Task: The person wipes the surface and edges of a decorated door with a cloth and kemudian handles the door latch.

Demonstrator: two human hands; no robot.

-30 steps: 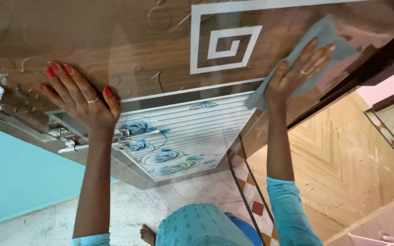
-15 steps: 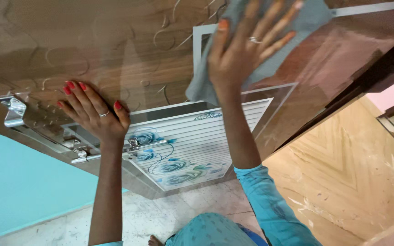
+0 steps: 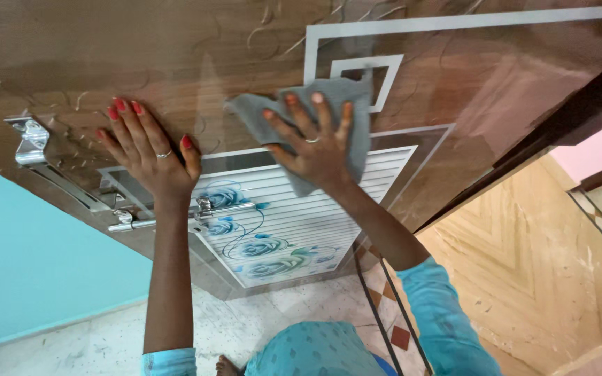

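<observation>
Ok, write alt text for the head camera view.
A right hand presses a grey cloth flat against a glossy brown door. The left hand lies open on the door above a metal handle, beside a blue rose panel.

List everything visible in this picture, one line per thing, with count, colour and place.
door: one, glossy brown wood grain with pale line patterns, fills the top.
floral panel: one, white-striped with blue roses, low on the door.
cloth: one, grey, flat on the door under the right hand.
latch bar: one, silver metal, below the left hand.
bracket: one, silver, at the door's left edge.
wall: one, turquoise, at left.
floor: tan marble-like tiles, at right.
left hand: flat on the door, red nails, ring.
right hand: pressing the cloth, ring.
</observation>
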